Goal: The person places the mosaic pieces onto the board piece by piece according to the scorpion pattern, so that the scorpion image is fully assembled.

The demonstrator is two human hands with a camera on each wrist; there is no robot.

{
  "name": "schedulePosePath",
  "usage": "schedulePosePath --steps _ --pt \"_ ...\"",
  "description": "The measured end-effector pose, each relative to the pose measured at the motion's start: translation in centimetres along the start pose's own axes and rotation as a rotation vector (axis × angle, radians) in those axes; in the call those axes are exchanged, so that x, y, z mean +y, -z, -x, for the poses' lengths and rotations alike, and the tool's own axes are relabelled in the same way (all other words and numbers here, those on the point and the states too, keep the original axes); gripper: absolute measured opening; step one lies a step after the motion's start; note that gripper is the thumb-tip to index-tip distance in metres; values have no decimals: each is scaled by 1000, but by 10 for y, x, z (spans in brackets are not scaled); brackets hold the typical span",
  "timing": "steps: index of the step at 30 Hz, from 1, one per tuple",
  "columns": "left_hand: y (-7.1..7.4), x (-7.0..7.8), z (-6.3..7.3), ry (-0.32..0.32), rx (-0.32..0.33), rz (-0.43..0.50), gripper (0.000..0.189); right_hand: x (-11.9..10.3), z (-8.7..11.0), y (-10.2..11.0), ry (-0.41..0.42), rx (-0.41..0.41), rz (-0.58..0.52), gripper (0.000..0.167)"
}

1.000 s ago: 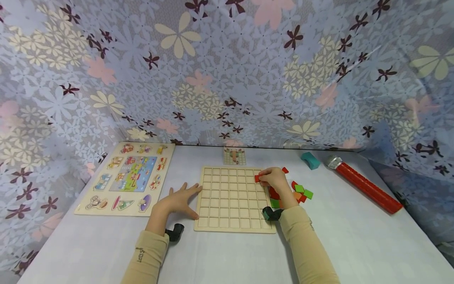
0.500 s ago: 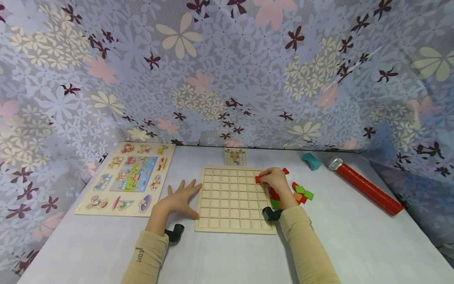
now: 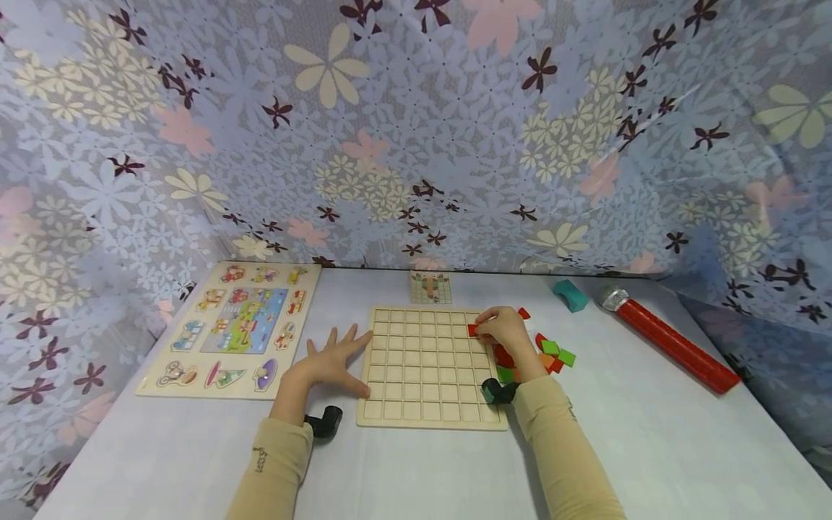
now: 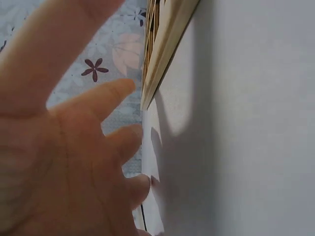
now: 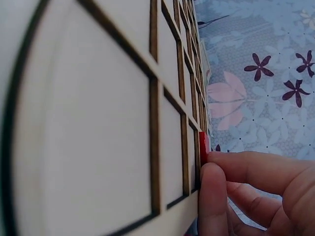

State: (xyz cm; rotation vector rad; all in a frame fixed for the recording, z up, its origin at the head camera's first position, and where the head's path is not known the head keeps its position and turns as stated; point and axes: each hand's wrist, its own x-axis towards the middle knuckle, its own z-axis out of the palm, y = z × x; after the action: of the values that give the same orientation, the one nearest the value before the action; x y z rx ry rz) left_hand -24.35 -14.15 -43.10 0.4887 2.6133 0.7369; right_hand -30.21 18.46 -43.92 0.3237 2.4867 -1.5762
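Note:
A wooden grid board (image 3: 421, 367) with rows of square cells lies in the middle of the table. My right hand (image 3: 505, 334) pinches a red tile (image 3: 472, 330) between thumb and finger at the board's upper right cells. In the right wrist view the red tile (image 5: 204, 146) stands out against the grid, the fingertips on its edge. Fingers spread, my left hand (image 3: 330, 363) is at the board's left edge. Its palm and spread fingers show in the left wrist view. Red, green and orange tiles (image 3: 549, 348) lie in a loose pile right of the board, partly hidden by the right hand.
A small pattern card (image 3: 430, 287) lies behind the board. To the left is a wooden picture puzzle (image 3: 244, 321) with knobbed pieces. A teal block (image 3: 570, 295) and a red toy microphone (image 3: 676, 343) lie at the right. Floral cloth (image 3: 416, 144) hangs behind the table.
My left hand has shifted slightly rightward at the board's left edge. The right hand keeps its pinch on the red tile, almost in the same spot.

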Motion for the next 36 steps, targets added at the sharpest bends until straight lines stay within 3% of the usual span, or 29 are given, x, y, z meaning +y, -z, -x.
schedulePosePath --steps 11,25,36 --pt "1 -6 -12 14 -12 -1 107 -1 1 0 -13 -13 -9 25" --pt "-4 -14 -8 -35 -1 -7 110 -2 -1 0 -16 -26 4 18" --pt "-4 -17 -9 -60 1 15 109 -6 6 9 42 -69 -14 31"
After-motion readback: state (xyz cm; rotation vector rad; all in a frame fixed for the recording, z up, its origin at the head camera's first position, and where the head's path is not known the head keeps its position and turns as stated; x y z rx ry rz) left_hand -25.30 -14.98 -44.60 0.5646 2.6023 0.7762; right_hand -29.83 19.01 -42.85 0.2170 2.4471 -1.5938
